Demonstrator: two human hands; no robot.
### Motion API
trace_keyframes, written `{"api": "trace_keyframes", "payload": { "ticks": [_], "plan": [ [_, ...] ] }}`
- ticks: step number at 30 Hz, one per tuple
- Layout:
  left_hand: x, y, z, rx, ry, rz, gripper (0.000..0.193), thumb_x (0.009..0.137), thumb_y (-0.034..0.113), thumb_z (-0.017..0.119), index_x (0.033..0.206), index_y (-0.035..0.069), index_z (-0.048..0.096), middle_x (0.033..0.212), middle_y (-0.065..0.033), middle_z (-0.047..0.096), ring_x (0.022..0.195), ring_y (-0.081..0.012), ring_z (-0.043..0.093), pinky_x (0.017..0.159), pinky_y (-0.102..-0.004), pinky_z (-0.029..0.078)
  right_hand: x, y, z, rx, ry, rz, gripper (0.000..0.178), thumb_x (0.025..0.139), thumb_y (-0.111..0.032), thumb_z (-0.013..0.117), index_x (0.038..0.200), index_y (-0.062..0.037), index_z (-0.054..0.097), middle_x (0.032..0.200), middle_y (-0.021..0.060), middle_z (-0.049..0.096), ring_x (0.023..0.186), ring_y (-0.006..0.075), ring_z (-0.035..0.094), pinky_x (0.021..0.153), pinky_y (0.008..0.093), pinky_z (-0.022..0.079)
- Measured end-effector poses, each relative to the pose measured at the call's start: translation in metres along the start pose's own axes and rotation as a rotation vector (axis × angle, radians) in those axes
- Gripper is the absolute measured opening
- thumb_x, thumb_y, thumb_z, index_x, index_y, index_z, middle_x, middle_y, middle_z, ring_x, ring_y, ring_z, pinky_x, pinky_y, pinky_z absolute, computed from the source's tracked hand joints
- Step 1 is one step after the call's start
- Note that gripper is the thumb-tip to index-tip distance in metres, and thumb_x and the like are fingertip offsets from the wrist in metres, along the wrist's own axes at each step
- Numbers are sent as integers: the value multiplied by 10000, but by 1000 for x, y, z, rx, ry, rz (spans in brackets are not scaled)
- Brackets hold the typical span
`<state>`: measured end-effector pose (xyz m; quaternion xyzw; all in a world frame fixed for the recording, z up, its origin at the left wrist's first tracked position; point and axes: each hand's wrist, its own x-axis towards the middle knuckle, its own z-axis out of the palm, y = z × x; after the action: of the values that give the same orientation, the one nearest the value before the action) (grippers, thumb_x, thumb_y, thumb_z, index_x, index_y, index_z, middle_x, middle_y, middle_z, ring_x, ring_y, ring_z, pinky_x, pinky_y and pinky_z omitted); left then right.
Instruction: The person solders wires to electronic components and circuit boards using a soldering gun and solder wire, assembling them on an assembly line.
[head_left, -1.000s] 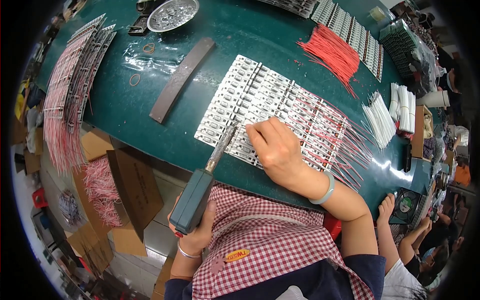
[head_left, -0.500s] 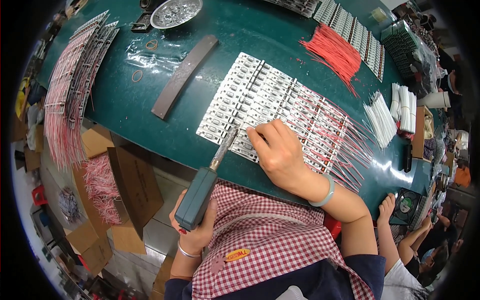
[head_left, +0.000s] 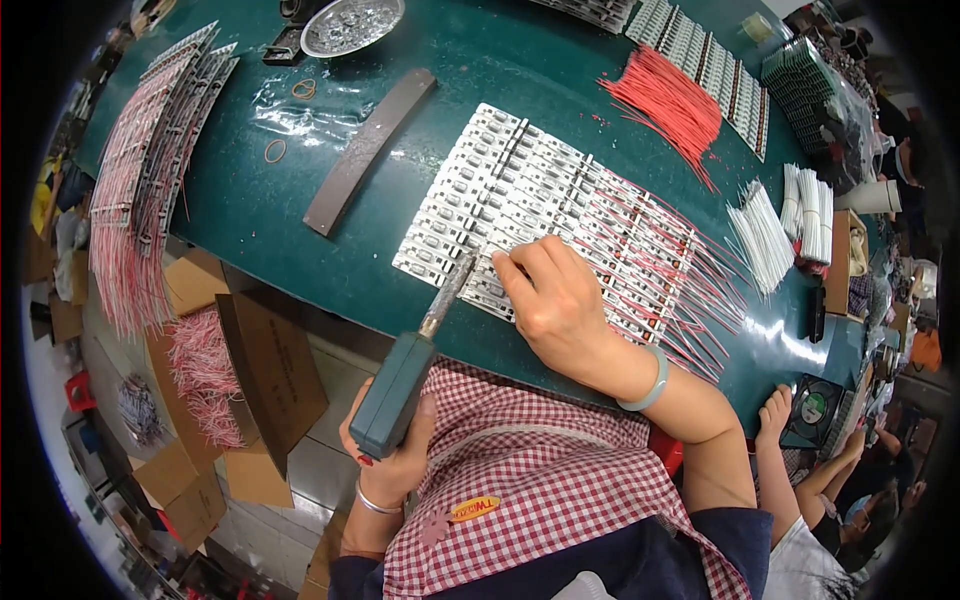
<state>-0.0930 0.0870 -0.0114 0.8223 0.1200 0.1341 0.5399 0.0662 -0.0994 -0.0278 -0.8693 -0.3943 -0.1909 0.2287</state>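
My left hand (head_left: 404,462) is wrapped around a dark green soldering gun (head_left: 396,395), whose long metal tip slants up and away onto a panel of white circuit boards (head_left: 455,185). That panel lies flat on the green table, and red and white wires (head_left: 715,290) stick out from its right part. Over the panel's near middle hovers my right hand (head_left: 560,305), its thumb and forefinger pinched together just right of the tip. Whatever is between those fingertips is too small to make out.
A brown bar (head_left: 370,150) lies left of the panel, near rubber bands (head_left: 275,151) and a metal bowl (head_left: 352,27). Red wires (head_left: 668,105) and white wires (head_left: 762,238) lie to the right. Wired boards (head_left: 150,160) overhang the left edge above a cardboard box (head_left: 275,365). Another person's hand (head_left: 773,412) is at right.
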Motion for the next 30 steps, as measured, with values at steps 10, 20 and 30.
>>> {"api": "trace_keyframes", "payload": {
  "ticks": [10, 20, 30],
  "plan": [
    [-18, -29, -2, 78, 8, 66, 319, 894, -9, 714, 1200, -45, 633, 892, -57, 646, 595, -84, 532, 513, -235, 422, -3, 2, -9, 67, -37, 58, 305, 714, -10, 646, 1011, 54, 674, 888, 114, 607, 765, 256, 575, 625, 354, 492],
    [-3, -7, 7, -188, 223, -271, 302, 945, 13, 649, 1234, -68, 614, 960, -73, 669, 574, -73, 470, 508, -232, 368, -23, 137, -97, -567, 90, 554, 67, 769, -48, 665, 814, -35, 713, 842, 128, 630, 842, 311, 630, 705, 413, 541],
    [26, 10, 7, -11, 21, -91, 607, 966, 337, 704, 1361, -55, 461, 747, -75, 615, 572, -163, 537, 520, -311, 459, -110, 169, -105, -480, -119, 1034, 128, 734, -126, 757, 814, -28, 735, 934, 190, 654, 977, 376, 640, 843, 475, 541]
  ]
}}
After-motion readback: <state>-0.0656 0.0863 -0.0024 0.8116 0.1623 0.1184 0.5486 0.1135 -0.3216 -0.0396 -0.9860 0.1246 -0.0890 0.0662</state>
